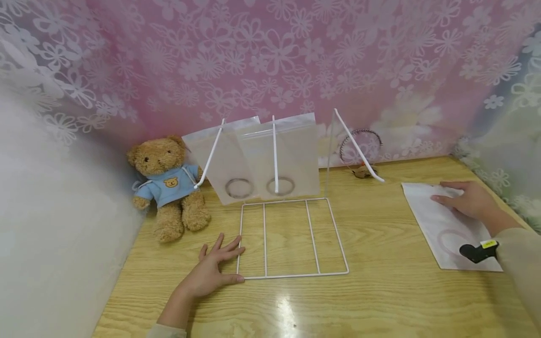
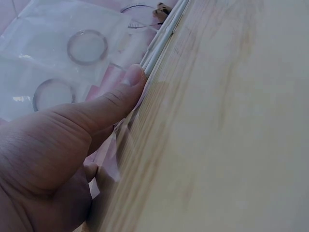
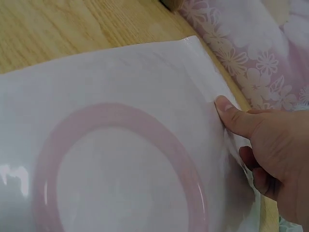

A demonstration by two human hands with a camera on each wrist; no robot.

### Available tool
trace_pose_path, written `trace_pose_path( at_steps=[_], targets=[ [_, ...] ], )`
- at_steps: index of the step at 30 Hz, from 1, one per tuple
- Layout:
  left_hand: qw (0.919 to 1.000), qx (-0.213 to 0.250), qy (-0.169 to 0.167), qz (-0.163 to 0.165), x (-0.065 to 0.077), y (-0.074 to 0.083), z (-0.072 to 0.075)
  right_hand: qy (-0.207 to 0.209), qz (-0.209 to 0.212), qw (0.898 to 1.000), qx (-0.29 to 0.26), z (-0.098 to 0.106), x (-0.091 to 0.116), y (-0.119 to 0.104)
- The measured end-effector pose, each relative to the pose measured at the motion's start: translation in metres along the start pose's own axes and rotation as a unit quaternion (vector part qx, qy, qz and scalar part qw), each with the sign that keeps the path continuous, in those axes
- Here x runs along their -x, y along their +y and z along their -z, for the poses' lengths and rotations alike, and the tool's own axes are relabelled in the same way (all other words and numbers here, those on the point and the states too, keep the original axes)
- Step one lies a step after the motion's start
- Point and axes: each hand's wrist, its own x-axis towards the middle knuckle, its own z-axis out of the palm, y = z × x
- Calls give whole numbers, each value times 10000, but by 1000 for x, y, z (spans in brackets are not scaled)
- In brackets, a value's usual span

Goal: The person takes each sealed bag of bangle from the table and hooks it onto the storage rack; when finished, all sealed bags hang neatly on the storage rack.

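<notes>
A white wire rack (image 1: 291,277) stands on the table, with prongs jutting forward at its top. My left hand (image 1: 211,270) rests at the left side of its base, fingers spread and thumb on the front corner; the left wrist view shows the thumb against the wire. Two translucent bags (image 1: 291,150) hang from the rack, each with a dark ring-shaped item (image 2: 87,47) inside. At the right, my right hand (image 1: 469,202) pinches the top edge of another translucent bag (image 3: 145,72), thumb above and fingers curled beneath. A pink ring (image 3: 116,116) lies inside that bag.
A teddy bear (image 1: 165,183) in a blue hoodie sits left of the rack. Behind the right prong is a dark coiled hoop (image 1: 361,131) with a small brown item (image 1: 362,172) below. A flowered curtain (image 1: 274,56) backs the wooden table (image 1: 380,300).
</notes>
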Motion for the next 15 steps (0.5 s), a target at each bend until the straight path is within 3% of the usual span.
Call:
trace_pose_path(
  at_steps=[7, 11, 15],
  targets=[
    [10000, 39, -3, 10, 0, 0, 0, 411, -109, 9976, -537, -3, 1, -3],
    [10000, 15, -17, 3, 0, 0, 0, 112, -254, 9947, -988, 5, 5, -7],
    [10000, 14, 3, 6, -1, -1, 0, -254, -120, 9935, -1102, 17, 10, -13]
  ],
)
